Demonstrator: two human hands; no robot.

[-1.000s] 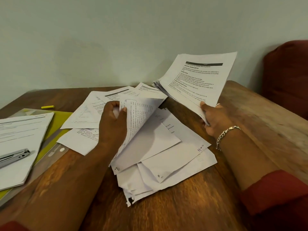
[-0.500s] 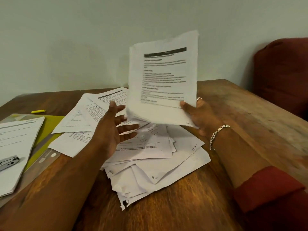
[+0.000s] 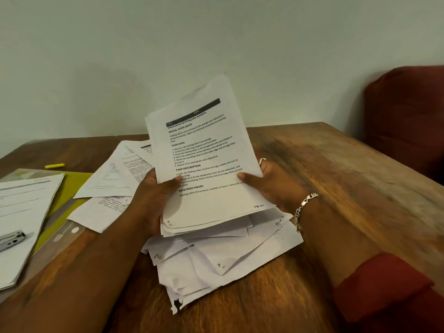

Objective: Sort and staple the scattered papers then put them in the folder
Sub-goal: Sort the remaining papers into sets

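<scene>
Two hands: left hand (image 3: 153, 195) and right hand (image 3: 271, 186) gripped one white printed paper sheaf (image 3: 204, 164), thumbs on top.
Sheaf position: tilted above scattered white papers (image 3: 223, 260) on brown wooden table (image 3: 336, 176).
Green folder (image 3: 69, 188): left.

Dim, warm indoor light. Soft shadow on wall (image 3: 120, 97) toward 10 o'clock. Printed sheet (image 3: 204, 159) sharp at centre; bench (image 3: 348, 188) and red sleeve (image 3: 384, 284) motion-smeared toward 4 o'clock. Wide-angle bending at edges.

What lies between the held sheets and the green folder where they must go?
On the folder lies a separate stack of papers with the stapler on it. Loose sheets overlap its right edge. Both hands, left hand and right hand, grip the held sheets.
</scene>
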